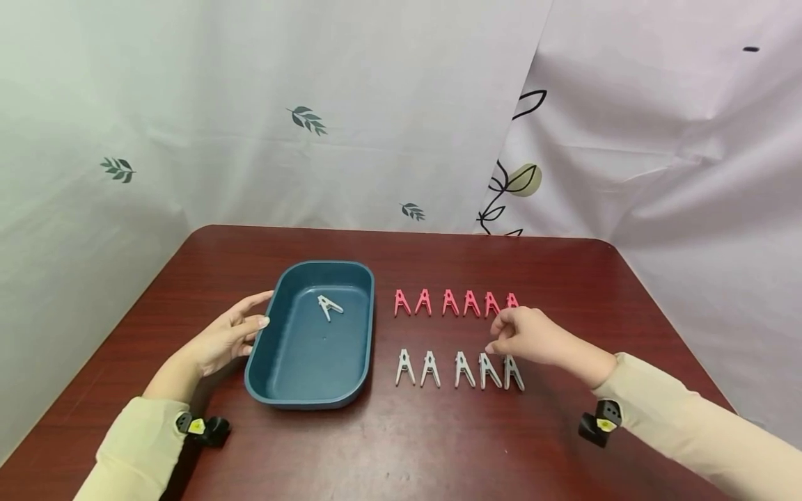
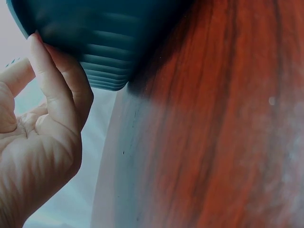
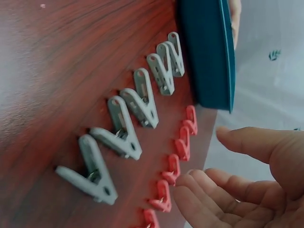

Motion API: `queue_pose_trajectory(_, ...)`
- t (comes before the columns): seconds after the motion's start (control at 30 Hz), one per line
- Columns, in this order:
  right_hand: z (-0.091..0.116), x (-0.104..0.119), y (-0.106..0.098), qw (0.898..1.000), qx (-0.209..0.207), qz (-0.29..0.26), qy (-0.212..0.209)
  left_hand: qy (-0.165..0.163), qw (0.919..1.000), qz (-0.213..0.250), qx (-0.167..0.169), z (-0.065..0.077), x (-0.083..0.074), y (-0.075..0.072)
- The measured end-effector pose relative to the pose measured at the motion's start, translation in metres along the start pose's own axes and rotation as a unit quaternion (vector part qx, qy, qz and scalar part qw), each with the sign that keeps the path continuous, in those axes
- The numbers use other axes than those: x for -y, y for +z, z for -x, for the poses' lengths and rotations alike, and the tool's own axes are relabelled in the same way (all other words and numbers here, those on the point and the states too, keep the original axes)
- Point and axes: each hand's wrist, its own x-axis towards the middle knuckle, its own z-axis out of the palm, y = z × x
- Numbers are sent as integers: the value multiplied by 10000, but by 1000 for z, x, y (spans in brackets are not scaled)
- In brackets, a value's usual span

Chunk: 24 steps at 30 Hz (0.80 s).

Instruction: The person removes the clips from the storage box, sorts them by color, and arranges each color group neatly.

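Note:
My left hand (image 1: 222,341) is at the left side of a dark blue plastic bin (image 1: 313,402), gripping its rim with the thumb at the edge and fingers against the outer wall (image 2: 111,47). Inside the bin, toward the back, lies one grey clothespin (image 1: 328,306). Over the right end of the clothespin rows hovers my right hand (image 1: 532,337), fingers loosely bent and holding nothing. Several grey clothespins (image 1: 464,369) stretch in a row in front of it. Behind them runs a row of pink-red clothespins (image 1: 447,303), the rightmost partly hidden by the hand.
A dark reddish-brown wooden table (image 1: 413,445) carries everything. Pale fabric (image 1: 388,139) with leaf prints hangs behind and around its edges. Both rows of clothespins lie to the right of the bin, with their legs pointing toward the near side.

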Motion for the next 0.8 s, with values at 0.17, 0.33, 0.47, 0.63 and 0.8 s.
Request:
queue_pose_trajectory(0.17, -7, 11, 4, 9996, -161, 87, -195, 31, 10000, -14, 29, 0, 0, 0)
queue_pose_trajectory(0.33, -14, 24, 11, 9990, -252, -53, -373, 50, 10000, 14, 34, 0, 0, 0)
queue_pose_trajectory(0.47, -21, 35, 16, 9985, -340, -122, -401, 45, 10000, 17, 22, 0, 0, 0)
queue_pose_trajectory(0.63, -27, 46, 23, 9973, -391, -302, -538, 41, 10000, -52, 11, 0, 1, -1)
queue_pose_trajectory(0.8, -34, 54, 32, 9956, -532, -387, -662, 26, 10000, -60, -25, 0, 1, 0)
